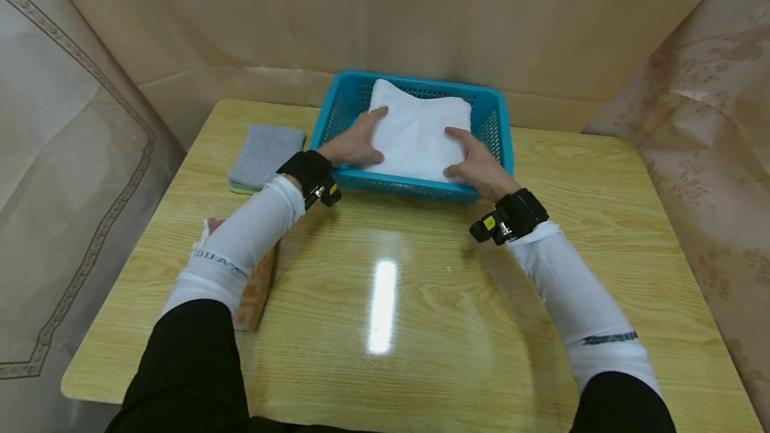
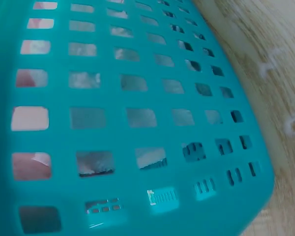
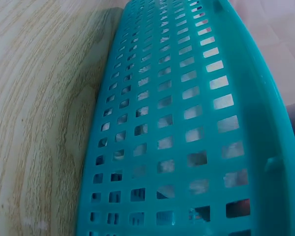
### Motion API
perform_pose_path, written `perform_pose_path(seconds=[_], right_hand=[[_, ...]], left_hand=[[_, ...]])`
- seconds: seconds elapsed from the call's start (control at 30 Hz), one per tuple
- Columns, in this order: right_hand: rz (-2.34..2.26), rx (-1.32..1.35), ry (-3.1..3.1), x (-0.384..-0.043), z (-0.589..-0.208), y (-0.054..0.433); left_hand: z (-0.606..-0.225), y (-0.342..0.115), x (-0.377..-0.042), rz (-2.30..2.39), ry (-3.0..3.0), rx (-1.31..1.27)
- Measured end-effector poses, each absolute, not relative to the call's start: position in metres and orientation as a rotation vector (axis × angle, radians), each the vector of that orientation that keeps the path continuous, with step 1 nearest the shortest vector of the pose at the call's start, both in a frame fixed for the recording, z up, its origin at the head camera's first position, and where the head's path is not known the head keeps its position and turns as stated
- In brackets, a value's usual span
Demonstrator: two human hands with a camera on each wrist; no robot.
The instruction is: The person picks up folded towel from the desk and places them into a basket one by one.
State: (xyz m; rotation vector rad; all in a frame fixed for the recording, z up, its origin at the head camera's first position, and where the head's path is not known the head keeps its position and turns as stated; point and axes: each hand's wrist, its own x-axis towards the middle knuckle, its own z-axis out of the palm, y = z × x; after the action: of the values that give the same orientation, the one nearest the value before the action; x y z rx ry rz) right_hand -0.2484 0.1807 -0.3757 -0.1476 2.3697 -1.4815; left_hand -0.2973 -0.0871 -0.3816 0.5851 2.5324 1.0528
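Note:
A white folded towel [image 1: 415,129] lies in a blue-green perforated plastic basket [image 1: 397,184], its far edge raised against the back part. My left hand [image 1: 355,142] reaches over the basket's left side, thumb and forefinger spread apart and touching the towel's left part. Opposite it, my right hand [image 1: 478,166] touches the towel's right part, thumb and forefinger likewise spread. The remaining fingers of both hands are hidden. In the left wrist view the basket wall [image 2: 113,118] fills most of the picture, with bits of skin and white cloth behind its holes. The right wrist view also shows the wall [image 3: 177,113].
Left of the basket sits a grey folded cloth [image 1: 267,152] with a green edge beneath it. An orange-brown patterned cloth [image 1: 255,293] lies partly under my left forearm. The wooden table [image 1: 421,326] meets a beige covering [image 1: 421,19] at the back.

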Motion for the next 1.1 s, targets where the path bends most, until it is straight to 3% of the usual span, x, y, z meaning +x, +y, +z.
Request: perform_pose_path(seconds=[1.1], right_hand=[[-1.114,-0.083,2.49,-0.2479,-0.3754,0.1772]], left_hand=[[-0.3767,-0.0911,-0.29,0.546,2.407,0.543]])
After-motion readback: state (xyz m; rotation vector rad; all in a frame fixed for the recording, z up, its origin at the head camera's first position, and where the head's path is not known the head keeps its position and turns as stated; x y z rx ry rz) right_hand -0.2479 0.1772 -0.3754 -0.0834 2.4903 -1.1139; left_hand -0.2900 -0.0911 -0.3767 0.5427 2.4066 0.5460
